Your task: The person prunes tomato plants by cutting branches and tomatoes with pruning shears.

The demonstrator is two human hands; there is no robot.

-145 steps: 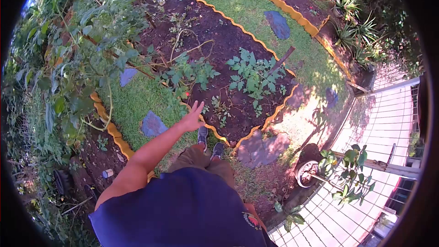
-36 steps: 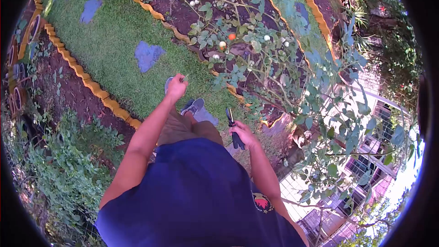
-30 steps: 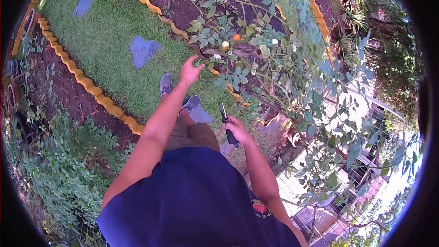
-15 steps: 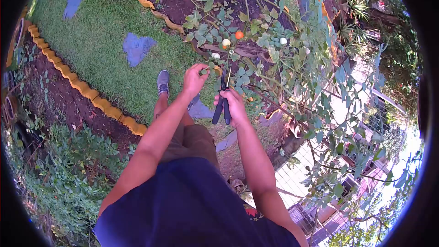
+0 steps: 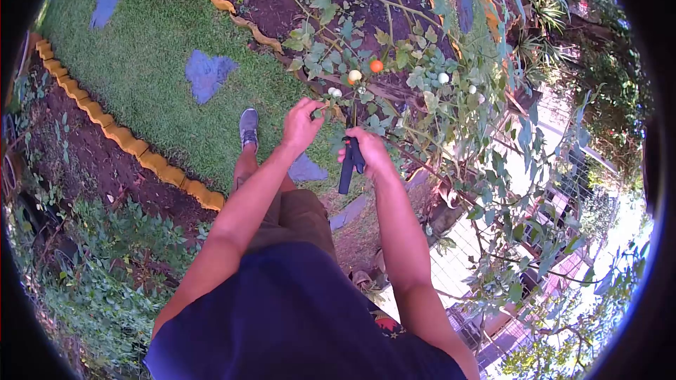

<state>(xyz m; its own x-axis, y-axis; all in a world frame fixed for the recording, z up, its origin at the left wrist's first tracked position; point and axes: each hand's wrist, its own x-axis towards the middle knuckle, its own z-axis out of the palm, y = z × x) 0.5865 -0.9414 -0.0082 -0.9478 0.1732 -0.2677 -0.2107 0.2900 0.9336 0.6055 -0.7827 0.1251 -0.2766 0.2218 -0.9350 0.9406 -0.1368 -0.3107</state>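
Scalloped yellow edging [image 5: 141,158], moulded in short segments, runs between dark soil and a strip of short grass [image 5: 155,56]. Flat blue-grey stepping stone [image 5: 208,74], irregular in outline, is set into the turf. Grey shoe [image 5: 248,127] stands at the grass margin. Left hand [image 5: 301,123] is raised to the shrub, fingertips pinched closed on a thin leafy stem [image 5: 325,107]. Pruning shears [image 5: 347,167] have matte black handles that hang downward, just right of that stem; the blades are hidden by fingers and foliage. Right hand [image 5: 370,155] is wrapped closed around the shears' handles. Navy shirt carries a red emblem [image 5: 384,324], its lettering too blurred to read. One pale round fruit [image 5: 355,76] and one orange round fruit [image 5: 376,66] hang side by side above both hands. Wire fence [image 5: 493,253] lies behind the branches at right.
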